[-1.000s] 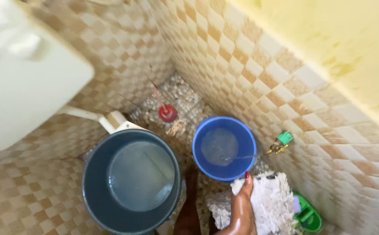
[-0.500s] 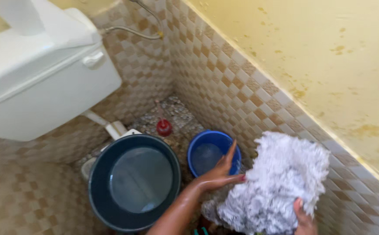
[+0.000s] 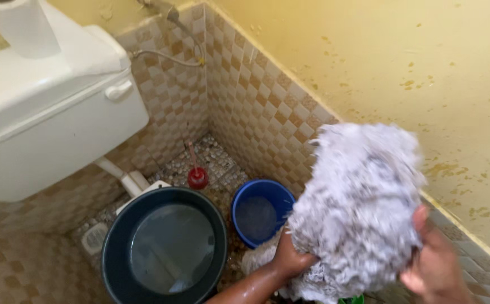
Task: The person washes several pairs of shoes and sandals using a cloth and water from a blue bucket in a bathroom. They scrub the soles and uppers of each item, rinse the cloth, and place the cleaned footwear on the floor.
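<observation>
Right up close, the right hand [image 3: 433, 267] fills the lower right corner, blurred, its fingers pressed against the edge of a shaggy white mop head [image 3: 357, 208]; whether they curl fully around it I cannot tell. The mop head is held up high in front of the yellow wall [image 3: 402, 62], big and fluffy with grey patches. The left hand [image 3: 290, 258] comes up from below on a wet forearm, fingers closed into the mop head's lower left strands, gripping them. A sliver of something green [image 3: 353, 299] peeks out under the mop at the bottom edge. Just beyond the left hand, a small blue bucket [image 3: 244, 194] sits on the pebbled floor against the checked tile wall, water in it. Beside that, left, a large dark bucket [image 3: 112, 259] holds water too. Farther back, a red plunger [image 3: 197, 177] stands in the corner. Up top left, the white toilet cistern [image 3: 48, 124] carries a roll of paper [image 3: 22, 25].
</observation>
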